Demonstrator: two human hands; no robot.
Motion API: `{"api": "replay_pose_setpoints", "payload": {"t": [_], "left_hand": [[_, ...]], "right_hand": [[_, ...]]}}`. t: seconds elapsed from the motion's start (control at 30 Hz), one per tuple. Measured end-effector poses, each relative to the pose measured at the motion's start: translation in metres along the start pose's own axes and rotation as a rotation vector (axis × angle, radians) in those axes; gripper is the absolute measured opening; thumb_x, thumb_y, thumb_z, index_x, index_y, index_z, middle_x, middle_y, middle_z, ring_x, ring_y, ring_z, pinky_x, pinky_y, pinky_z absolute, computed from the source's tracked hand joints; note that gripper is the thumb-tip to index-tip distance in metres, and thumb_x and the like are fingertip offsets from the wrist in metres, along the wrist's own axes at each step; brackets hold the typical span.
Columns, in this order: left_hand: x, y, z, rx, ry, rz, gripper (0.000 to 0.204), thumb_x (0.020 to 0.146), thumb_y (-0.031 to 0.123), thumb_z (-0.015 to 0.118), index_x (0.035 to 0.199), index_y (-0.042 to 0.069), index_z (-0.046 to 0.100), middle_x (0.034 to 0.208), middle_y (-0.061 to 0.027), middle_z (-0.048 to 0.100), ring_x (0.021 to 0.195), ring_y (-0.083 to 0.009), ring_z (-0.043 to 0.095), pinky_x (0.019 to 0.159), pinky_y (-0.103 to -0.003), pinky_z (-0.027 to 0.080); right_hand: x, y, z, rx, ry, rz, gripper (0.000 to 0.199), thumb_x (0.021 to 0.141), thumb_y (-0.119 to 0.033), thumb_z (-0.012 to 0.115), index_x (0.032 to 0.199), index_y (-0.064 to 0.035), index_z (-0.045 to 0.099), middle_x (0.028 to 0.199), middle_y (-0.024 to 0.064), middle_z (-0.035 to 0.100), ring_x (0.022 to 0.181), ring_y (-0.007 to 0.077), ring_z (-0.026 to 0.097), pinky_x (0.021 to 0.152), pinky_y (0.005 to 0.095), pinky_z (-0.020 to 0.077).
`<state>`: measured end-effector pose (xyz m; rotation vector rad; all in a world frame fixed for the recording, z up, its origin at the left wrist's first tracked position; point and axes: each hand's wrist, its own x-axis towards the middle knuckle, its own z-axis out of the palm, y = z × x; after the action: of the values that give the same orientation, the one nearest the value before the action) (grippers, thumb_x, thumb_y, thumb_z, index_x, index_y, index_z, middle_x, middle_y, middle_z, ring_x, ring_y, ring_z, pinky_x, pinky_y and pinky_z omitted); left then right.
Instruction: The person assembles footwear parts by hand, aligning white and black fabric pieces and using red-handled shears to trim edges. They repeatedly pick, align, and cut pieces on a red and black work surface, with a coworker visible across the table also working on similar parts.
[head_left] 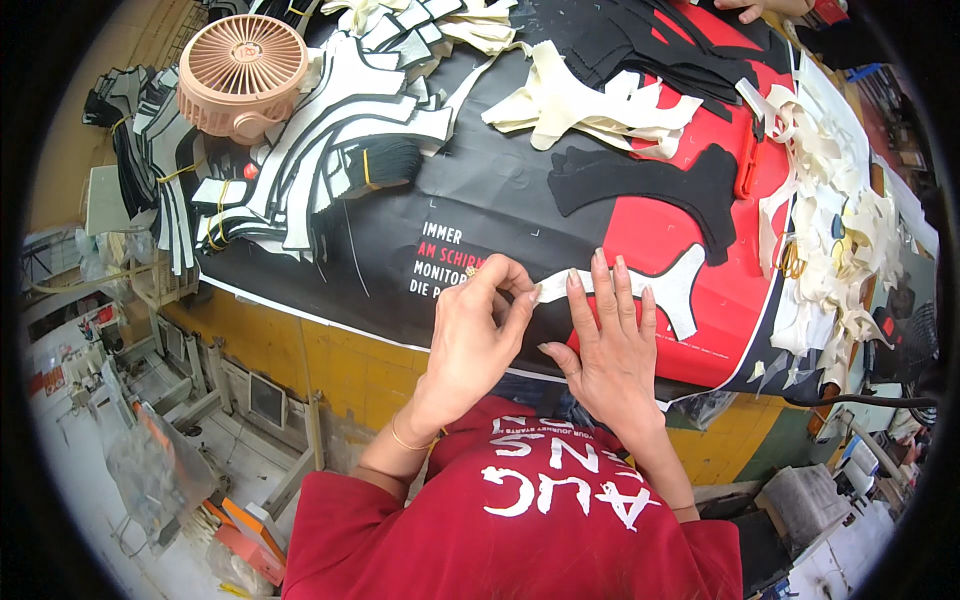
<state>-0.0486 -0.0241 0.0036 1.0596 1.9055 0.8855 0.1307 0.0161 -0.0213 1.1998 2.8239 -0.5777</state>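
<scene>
A white cut fabric piece [676,285] with a dark edge and a forked right end lies on the black and red printed sheet [720,330]. My left hand [470,325] is closed, thumb and fingertips pinching the narrow left end of that piece. Flat across its middle rests my right hand [615,350], open with fingers stretched out. Just beyond the right hand lies a stack of black fabric pieces [650,185] of curved shape. Farther back is a loose pile of cream fabric pieces [575,105]. My fingers hide part of the white piece.
At the far left a pink fan [243,75] stands among bundles of white-and-black pieces [330,160], some banded. Cream scraps [805,200] heap along the right edge beside a red tool [747,165]. Another person's hand [745,8] shows at the far edge.
</scene>
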Motion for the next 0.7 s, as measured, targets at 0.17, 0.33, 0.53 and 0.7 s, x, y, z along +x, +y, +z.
{"api": "replay_pose_setpoints", "payload": {"t": [0.17,0.33,0.53,0.7], "left_hand": [[-0.006,0.004,0.011,-0.097,0.058,0.032,0.030,0.091,0.009,0.068,0.116,-0.001,0.054,0.072,-0.0109,0.068,0.049,-0.0140,0.060,0.050,-0.028,0.045],[-0.013,0.008,0.014,-0.123,0.071,-0.050,0.040,0.089,0.010,0.072,0.122,-0.001,0.053,0.071,-0.0085,0.067,0.047,-0.0101,0.054,0.048,-0.026,0.042],[-0.010,0.003,0.007,-0.141,0.040,-0.049,0.045,0.086,0.007,0.075,0.126,0.002,0.055,0.080,-0.0068,0.067,0.049,-0.0060,0.051,0.048,-0.023,0.040],[-0.014,0.000,0.004,-0.112,0.026,-0.023,0.053,0.082,0.004,0.077,0.130,0.002,0.054,0.096,-0.0083,0.066,0.054,-0.0054,0.052,0.049,-0.023,0.042]], "right_hand": [[0.000,-0.001,0.001,0.008,0.005,0.008,0.074,0.091,-0.057,0.053,0.151,-0.0158,0.039,0.162,0.0107,0.025,0.150,0.0302,0.019,0.118,0.0540,0.0120],[0.000,0.000,0.000,-0.012,-0.021,-0.003,0.074,0.094,-0.059,0.047,0.152,-0.0136,0.037,0.162,0.0139,0.023,0.150,0.0332,0.017,0.118,0.0552,0.0110],[0.000,0.001,0.000,-0.030,-0.017,-0.023,0.074,0.096,-0.061,0.041,0.152,-0.0124,0.036,0.162,0.0156,0.022,0.150,0.0348,0.016,0.118,0.0556,0.0104],[0.000,0.002,0.000,-0.024,-0.024,-0.023,0.073,0.097,-0.061,0.039,0.152,-0.0123,0.036,0.162,0.0156,0.022,0.150,0.0348,0.016,0.118,0.0555,0.0101]]}}
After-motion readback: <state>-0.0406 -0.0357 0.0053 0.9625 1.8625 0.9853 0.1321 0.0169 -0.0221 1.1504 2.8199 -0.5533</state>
